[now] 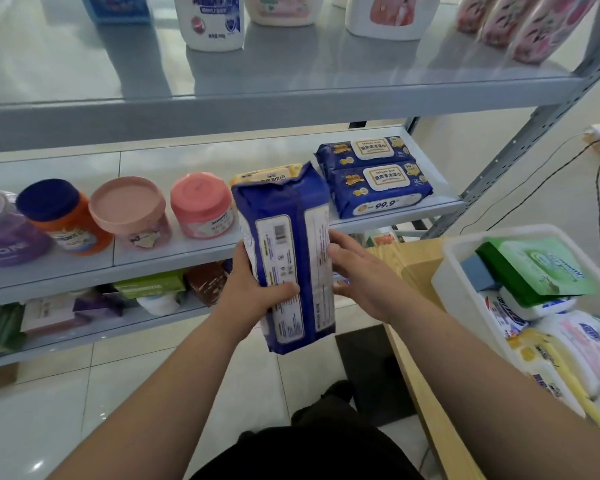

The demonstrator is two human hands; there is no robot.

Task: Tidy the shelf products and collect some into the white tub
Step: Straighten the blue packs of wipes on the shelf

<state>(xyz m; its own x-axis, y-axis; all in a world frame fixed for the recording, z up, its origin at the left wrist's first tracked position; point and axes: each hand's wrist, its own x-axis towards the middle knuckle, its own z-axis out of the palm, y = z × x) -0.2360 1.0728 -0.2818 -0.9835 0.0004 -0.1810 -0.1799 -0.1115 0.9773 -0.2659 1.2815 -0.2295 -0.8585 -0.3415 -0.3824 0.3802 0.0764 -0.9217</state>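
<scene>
We hold a blue wet-wipe pack (289,258) upright in front of the middle shelf (174,252), back label facing us. Our left hand (253,289) grasps its left edge, thumb across the label; our right hand (359,271) lies flat against its right side, fingers (340,245) extended, not curled. Just beyond our fingertips a yellow-topped pack (267,174) sits on the shelf, two blue wipe packs (378,178) right of it, pink-lidded jars (201,202) left. Right of our right hand the white tub (465,251) holds a green wipe pack (541,271) among others.
</scene>
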